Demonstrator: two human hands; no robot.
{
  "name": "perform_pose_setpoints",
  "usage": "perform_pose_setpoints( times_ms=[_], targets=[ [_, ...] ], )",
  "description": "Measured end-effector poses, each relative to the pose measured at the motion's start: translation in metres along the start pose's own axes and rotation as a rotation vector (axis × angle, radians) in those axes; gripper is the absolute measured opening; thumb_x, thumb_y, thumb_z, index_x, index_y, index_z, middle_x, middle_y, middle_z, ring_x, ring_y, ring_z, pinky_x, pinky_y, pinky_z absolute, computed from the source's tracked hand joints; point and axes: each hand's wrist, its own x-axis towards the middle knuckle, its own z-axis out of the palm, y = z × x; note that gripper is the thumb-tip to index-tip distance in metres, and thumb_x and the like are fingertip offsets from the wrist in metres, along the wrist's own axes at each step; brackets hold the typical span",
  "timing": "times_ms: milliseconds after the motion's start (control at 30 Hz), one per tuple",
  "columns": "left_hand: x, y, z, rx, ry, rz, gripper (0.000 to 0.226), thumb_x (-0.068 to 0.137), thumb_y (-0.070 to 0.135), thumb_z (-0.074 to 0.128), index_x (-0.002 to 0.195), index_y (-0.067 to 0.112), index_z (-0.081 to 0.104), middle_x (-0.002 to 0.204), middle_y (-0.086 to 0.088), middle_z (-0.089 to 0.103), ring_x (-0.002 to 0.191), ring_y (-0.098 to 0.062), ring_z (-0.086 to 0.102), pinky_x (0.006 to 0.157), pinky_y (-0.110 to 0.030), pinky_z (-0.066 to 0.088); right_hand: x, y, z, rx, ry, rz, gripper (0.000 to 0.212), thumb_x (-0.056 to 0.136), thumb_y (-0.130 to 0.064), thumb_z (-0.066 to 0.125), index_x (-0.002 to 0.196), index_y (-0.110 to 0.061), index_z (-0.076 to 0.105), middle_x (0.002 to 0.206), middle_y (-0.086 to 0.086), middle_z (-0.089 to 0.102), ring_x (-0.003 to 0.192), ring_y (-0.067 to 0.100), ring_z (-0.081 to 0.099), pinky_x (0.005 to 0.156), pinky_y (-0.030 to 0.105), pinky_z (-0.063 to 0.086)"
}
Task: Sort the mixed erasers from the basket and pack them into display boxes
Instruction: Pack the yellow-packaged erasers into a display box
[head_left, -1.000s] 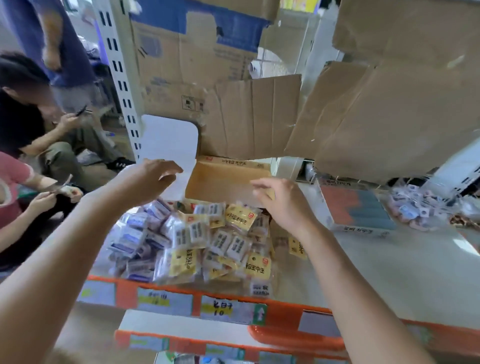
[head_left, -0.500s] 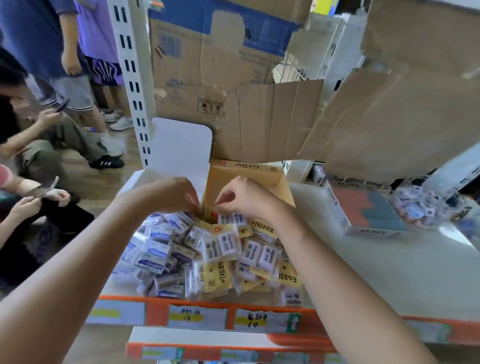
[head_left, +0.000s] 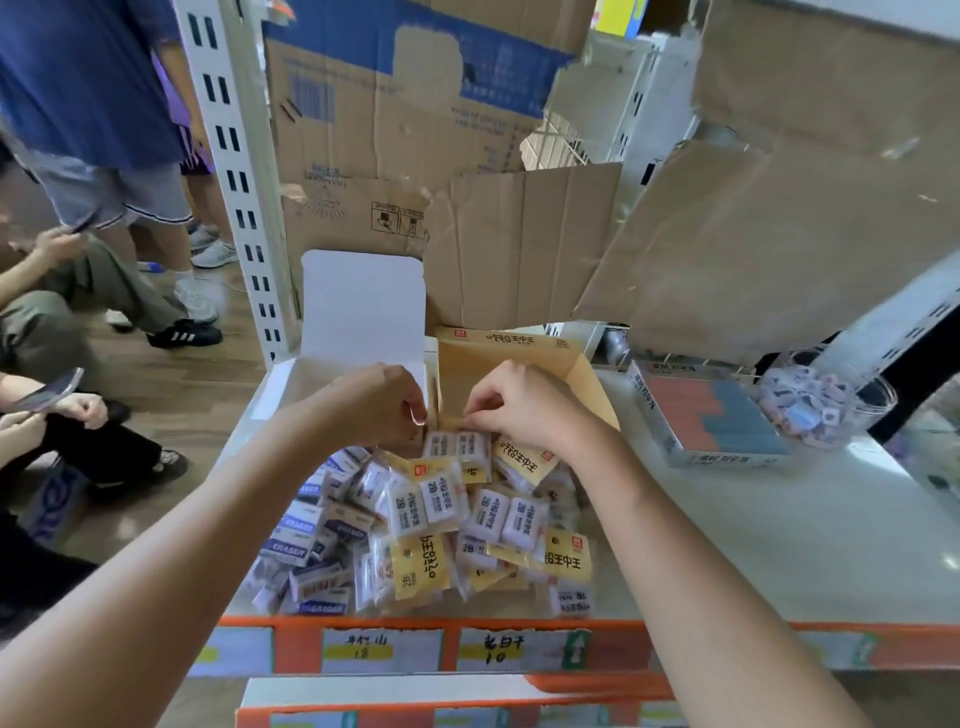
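A heap of wrapped erasers (head_left: 436, 525) lies on the white shelf (head_left: 753, 530): yellow-labelled packs in the middle and right, blue-and-white "ERASER" ones at the left. Behind the heap stand two open display boxes, a white box (head_left: 358, 306) at the left and a yellow box (head_left: 524, 353) at the right. My left hand (head_left: 379, 405) and my right hand (head_left: 524, 402) meet at the near edge between the two boxes. Both have curled fingers that pinch the yellow box's front flap. What lies inside the boxes is hidden by my hands.
A clear-walled box of red and blue erasers (head_left: 711, 415) and a clear tub of small erasers (head_left: 821, 405) sit at the right. Torn cardboard cartons (head_left: 524, 244) rise behind. An upright shelf post (head_left: 234, 171) stands at the left, with people sitting and standing beyond it.
Both hands moved inward from apart above the heap and came together at the front of the yellow box. The camera has drawn closer to the shelf.
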Motion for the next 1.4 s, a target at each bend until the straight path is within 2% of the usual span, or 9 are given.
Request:
perform_pose_setpoints(
  times_ms=[133, 300, 467, 600, 767, 933, 1100, 1233, 1400],
  targets=[
    [0.003, 0.006, 0.002, 0.009, -0.018, -0.010, 0.025, 0.086, 0.013, 0.056, 0.107, 0.021, 0.067, 0.107, 0.004, 0.066, 0.087, -0.011, 0.060, 0.077, -0.020, 0.051, -0.007, 0.017, -0.007, 0.052, -0.022, 0.052, 0.007, 0.083, -0.027, 0.068, 0.081, -0.023, 0.073, 0.071, -0.013, 0.065, 0.068, 0.010, 0.061, 0.064, 0.029, 0.050],
    [0.003, 0.003, 0.000, 0.018, 0.001, -0.020, 0.012, 0.088, 0.026, 0.059, 0.098, 0.028, 0.066, 0.097, 0.010, 0.063, 0.073, -0.001, 0.052, 0.061, -0.012, 0.042, -0.012, 0.029, -0.010, 0.167, 0.050, 0.043, 0.013, 0.087, -0.030, 0.063, 0.091, -0.022, 0.073, 0.091, -0.009, 0.070, 0.076, 0.007, 0.063, 0.076, 0.034, 0.054],
    [0.003, -0.029, -0.007, -0.132, 0.488, -0.166, 0.017, 0.087, 0.020, 0.060, 0.103, 0.014, 0.063, 0.102, -0.005, 0.063, 0.086, -0.018, 0.058, 0.078, -0.038, 0.053, -0.007, 0.070, -0.021, 0.066, 0.467, 0.225, 0.021, 0.089, -0.024, 0.061, 0.109, -0.021, 0.066, 0.110, -0.005, 0.067, 0.094, 0.013, 0.062, 0.076, 0.026, 0.048],
    [0.009, -0.056, -0.009, -0.213, 0.667, -0.417, 0.034, 0.085, 0.013, 0.063, 0.116, 0.003, 0.054, 0.118, -0.019, 0.053, 0.104, -0.034, 0.052, 0.089, -0.043, 0.042, -0.009, 0.094, -0.025, -0.006, 0.411, 0.381, 0.033, 0.091, -0.018, 0.057, 0.123, -0.012, 0.056, 0.119, 0.006, 0.060, 0.095, 0.023, 0.057, 0.067, 0.026, 0.036],
    [0.029, -0.081, 0.001, -0.571, 0.542, -0.597, 0.045, 0.085, 0.016, 0.064, 0.125, 0.001, 0.050, 0.121, -0.019, 0.059, 0.111, -0.033, 0.054, 0.096, -0.041, 0.044, -0.002, 0.106, -0.016, 0.070, 0.324, 0.457, 0.030, 0.091, -0.015, 0.054, 0.120, -0.007, 0.055, 0.113, 0.012, 0.062, 0.095, 0.029, 0.059, 0.071, 0.031, 0.045],
    [0.036, -0.090, 0.011, -0.939, 0.640, -0.607, 0.030, 0.088, 0.006, 0.060, 0.117, -0.001, 0.059, 0.097, -0.011, 0.056, 0.063, -0.016, 0.049, 0.061, -0.023, 0.040, -0.001, 0.113, -0.010, 0.021, 0.321, 0.435, 0.026, 0.089, -0.002, 0.046, 0.110, -0.006, 0.062, 0.101, 0.012, 0.063, 0.078, 0.024, 0.052, 0.062, 0.030, 0.043],
    [0.033, -0.103, 0.016, -1.036, 0.648, -0.626, 0.019, 0.090, 0.010, 0.058, 0.109, 0.007, 0.063, 0.093, -0.010, 0.056, 0.075, -0.020, 0.051, 0.068, -0.027, 0.046, 0.003, 0.114, -0.006, 0.014, 0.342, 0.447, 0.025, 0.087, 0.001, 0.046, 0.104, -0.007, 0.063, 0.086, 0.006, 0.057, 0.073, 0.023, 0.052, 0.051, 0.025, 0.036],
    [0.030, -0.109, 0.017, -1.041, 0.635, -0.604, 0.021, 0.093, 0.007, 0.053, 0.075, 0.017, 0.056, 0.067, -0.006, 0.049, 0.028, -0.002, 0.038, 0.029, -0.011, 0.029, 0.002, 0.114, -0.006, 0.009, 0.351, 0.463, 0.023, 0.088, 0.000, 0.045, 0.101, -0.006, 0.063, 0.085, 0.006, 0.057, 0.072, 0.023, 0.051, 0.048, 0.023, 0.032],
    [0.025, -0.112, 0.016, -1.045, 0.584, -0.509, 0.018, 0.092, 0.005, 0.053, 0.076, 0.012, 0.055, 0.064, -0.008, 0.046, 0.029, -0.002, 0.034, 0.029, -0.009, 0.025, -0.003, 0.113, -0.005, 0.031, 0.374, 0.479, 0.021, 0.090, -0.004, 0.047, 0.102, -0.006, 0.064, 0.082, 0.005, 0.056, 0.072, 0.025, 0.055, 0.052, 0.026, 0.037]
  ],
)
